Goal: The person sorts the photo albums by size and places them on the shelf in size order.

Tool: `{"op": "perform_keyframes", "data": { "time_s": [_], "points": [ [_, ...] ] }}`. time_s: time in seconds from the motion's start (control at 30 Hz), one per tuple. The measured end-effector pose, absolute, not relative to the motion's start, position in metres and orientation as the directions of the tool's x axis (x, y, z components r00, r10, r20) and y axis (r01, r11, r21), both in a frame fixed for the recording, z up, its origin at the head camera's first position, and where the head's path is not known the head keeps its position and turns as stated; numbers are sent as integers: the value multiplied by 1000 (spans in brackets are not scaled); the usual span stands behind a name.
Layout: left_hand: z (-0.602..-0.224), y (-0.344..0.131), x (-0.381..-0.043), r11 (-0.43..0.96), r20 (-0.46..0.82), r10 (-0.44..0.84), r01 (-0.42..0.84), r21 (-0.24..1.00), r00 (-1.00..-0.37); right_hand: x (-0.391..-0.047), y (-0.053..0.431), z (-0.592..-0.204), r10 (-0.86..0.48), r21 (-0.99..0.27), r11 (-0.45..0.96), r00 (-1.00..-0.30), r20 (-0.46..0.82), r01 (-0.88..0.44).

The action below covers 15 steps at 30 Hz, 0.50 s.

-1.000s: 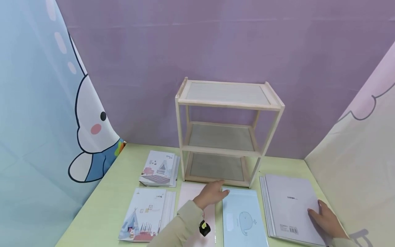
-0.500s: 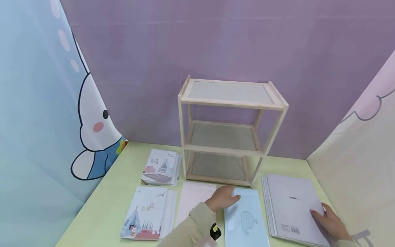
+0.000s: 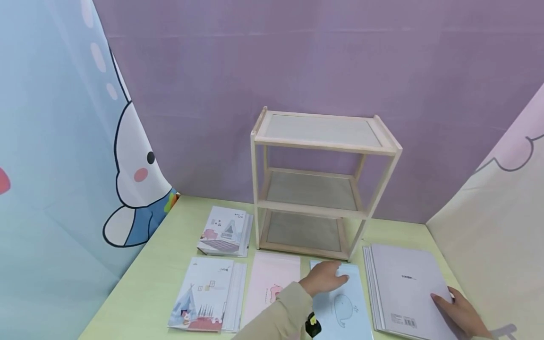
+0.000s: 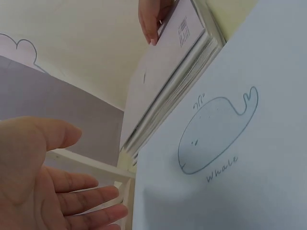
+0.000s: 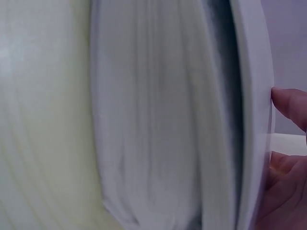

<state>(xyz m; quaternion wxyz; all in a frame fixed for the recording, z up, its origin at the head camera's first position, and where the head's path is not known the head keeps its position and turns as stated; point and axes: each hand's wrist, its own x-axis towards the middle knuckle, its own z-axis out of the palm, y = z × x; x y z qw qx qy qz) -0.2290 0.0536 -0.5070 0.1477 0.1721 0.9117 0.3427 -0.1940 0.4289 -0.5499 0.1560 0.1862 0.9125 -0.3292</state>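
My right hand grips the right edge of a thick pale lilac book, thumb on its cover. In the right wrist view the thumb and fingers stand at the book's edge, with its layered pages facing the camera. My left hand hovers over the upper part of a light blue whale-print folder, holding nothing. Its fingers are spread and relaxed in the left wrist view, beside the printed whale.
A wooden three-tier rack stands behind the books. A pink folder lies left of the blue one, partly under my left sleeve. Two illustrated books lie further left, the front one and the back one. Cloth walls enclose the yellow-green table.
My left hand has moved right, from above the pink folder to above the blue one. The right hand keeps its place on the lilac book. The view has shifted slightly.
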Motion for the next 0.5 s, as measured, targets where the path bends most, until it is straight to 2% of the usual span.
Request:
{"op": "perform_keyframes", "data": {
  "time_s": [0.2, 0.5],
  "points": [
    [-509, 63, -227, 733, -145, 439, 260, 629, -887, -193, 427, -552, 256, -546, 708, -883, -392, 448],
    [-511, 76, -222, 735, -176, 459, 260, 626, -871, -192, 427, -551, 274, -549, 696, -878, -392, 463]
  ]
}}
